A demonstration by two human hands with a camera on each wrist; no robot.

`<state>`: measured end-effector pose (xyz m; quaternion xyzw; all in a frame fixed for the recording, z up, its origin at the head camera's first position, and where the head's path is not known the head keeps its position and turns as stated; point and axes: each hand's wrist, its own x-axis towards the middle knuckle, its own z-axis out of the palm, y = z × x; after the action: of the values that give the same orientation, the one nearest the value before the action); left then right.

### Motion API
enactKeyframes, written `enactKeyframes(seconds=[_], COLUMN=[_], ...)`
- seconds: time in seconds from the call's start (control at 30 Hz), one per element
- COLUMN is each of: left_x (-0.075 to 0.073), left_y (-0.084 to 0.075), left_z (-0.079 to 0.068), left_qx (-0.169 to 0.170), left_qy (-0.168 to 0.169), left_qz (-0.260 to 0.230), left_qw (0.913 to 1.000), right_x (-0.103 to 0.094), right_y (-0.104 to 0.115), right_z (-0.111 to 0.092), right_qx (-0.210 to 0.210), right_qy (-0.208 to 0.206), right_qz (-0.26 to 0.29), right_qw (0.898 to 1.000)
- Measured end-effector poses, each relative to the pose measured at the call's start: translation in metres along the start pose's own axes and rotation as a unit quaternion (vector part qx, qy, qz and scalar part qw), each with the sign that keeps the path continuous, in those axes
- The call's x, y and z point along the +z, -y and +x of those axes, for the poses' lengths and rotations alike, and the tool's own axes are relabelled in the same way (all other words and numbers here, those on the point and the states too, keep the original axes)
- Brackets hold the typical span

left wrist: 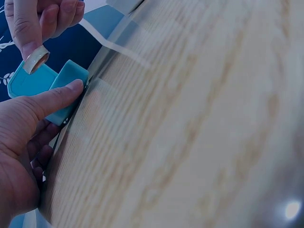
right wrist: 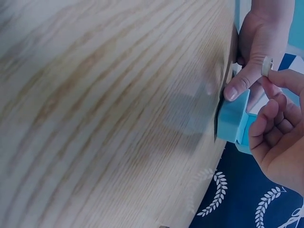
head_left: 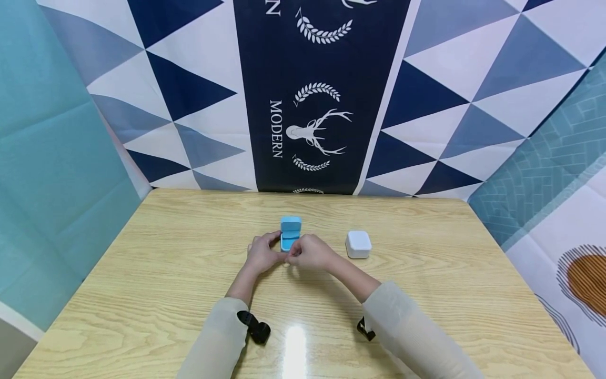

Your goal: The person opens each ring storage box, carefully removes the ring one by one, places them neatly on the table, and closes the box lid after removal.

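Observation:
A small light-blue ring box (head_left: 291, 223) stands on the table with its lid raised. My left hand (head_left: 261, 256) grips its base: in the left wrist view the thumb (left wrist: 66, 95) lies along the front wall (left wrist: 72, 75), with the other fingers around the side. My right hand (head_left: 312, 252) pinches a pale ring (left wrist: 33, 60) between thumb and index finger, held above the near side of the box. From the right wrist view, the ring (right wrist: 266, 66) stands out at the fingertips, close over the left thumb, while the remaining right fingers curl toward the palm.
To the right of the ring box sits a white box with rounded corners (head_left: 358, 244) on the wooden table (head_left: 189, 295). A patterned cloth (head_left: 307, 173) hangs behind the table's far edge. Black straps (head_left: 255, 329) circle the sleeves.

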<state>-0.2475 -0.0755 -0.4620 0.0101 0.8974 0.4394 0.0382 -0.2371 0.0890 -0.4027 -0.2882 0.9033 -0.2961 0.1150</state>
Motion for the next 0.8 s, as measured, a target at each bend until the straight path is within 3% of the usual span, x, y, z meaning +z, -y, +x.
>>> enactKeyframes(seconds=[0.8], left_x=[-0.0003], left_y=[-0.0014], left_z=[-0.0007], left_qx=[0.003], left_qy=[-0.004], left_qz=[0.022], left_qw=[0.9997], right_x=[0.0066], right_y=[0.0071], right_z=[-0.0035], right_qx=[0.002], right_qy=[0.024], right_qz=[0.011], right_qw=[1.000])
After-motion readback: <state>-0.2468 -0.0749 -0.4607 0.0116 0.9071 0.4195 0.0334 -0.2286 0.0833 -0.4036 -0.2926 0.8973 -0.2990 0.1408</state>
